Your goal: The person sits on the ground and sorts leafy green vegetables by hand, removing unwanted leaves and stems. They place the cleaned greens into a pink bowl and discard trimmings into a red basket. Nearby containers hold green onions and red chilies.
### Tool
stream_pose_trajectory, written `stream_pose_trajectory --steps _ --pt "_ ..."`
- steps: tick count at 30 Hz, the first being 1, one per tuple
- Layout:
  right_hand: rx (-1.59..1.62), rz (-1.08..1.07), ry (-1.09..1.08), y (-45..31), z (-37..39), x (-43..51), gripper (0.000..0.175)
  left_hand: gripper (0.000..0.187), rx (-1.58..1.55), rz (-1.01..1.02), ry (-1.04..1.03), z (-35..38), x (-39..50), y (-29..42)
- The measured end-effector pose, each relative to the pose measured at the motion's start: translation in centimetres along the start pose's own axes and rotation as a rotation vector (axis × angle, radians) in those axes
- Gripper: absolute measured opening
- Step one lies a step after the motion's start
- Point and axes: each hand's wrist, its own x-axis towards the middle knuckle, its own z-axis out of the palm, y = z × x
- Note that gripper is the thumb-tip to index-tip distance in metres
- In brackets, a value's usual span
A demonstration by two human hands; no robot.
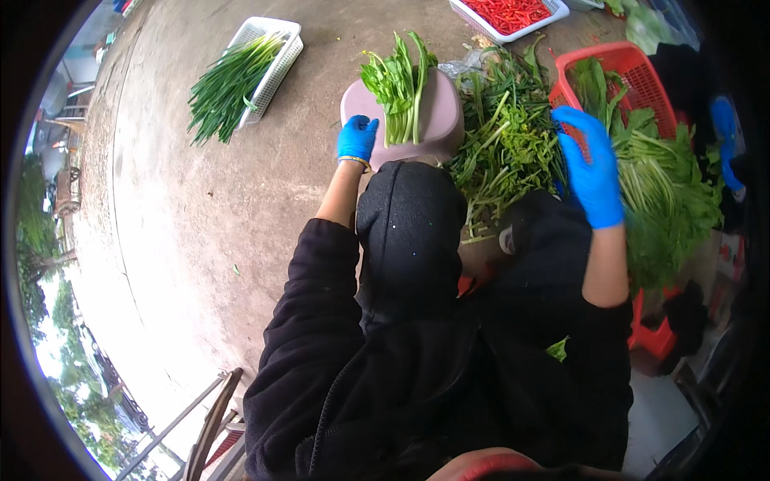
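Note:
A bunch of leafy green stalks (397, 90) lies on a pale pink plastic stool (355, 105) before my knees. My left hand (357, 139), in a blue glove, is at the stool's left edge with its fingers curled; whether something small is between them cannot be told. My right hand (588, 165), also blue-gloved, is raised with fingers apart and holds nothing, beside a red plastic basket (646, 78) with leafy greens in it. More long-stemmed greens (656, 186) are heaped to the right of that hand. A loose pile of greens and stems (511, 144) lies between the stool and my right hand.
A white plastic basket (280, 72) of green chives or scallions (231, 90) sits on the concrete floor (198, 180) at upper left. Red chillies (508, 13) fill another white basket (544, 21) at the top. Another person's blue-gloved hand (726, 141) is at far right, near a red stool (656, 337).

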Motion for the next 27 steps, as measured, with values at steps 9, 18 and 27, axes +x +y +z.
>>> stream_pose_trajectory --steps 9,18,27 --pt "-0.155 -0.005 -0.199 4.6 6.7 1.5 0.021 0.041 0.503 0.529 -0.113 3.7 -0.7 7.1" --pt "-0.254 0.004 -0.230 5.8 7.0 1.6 0.022 0.019 0.700 0.453 -0.086 8.6 0.1 6.3" --pt "-0.262 0.001 -0.203 6.8 6.8 0.9 0.023 0.010 0.574 0.208 -0.106 8.4 -0.9 7.2"
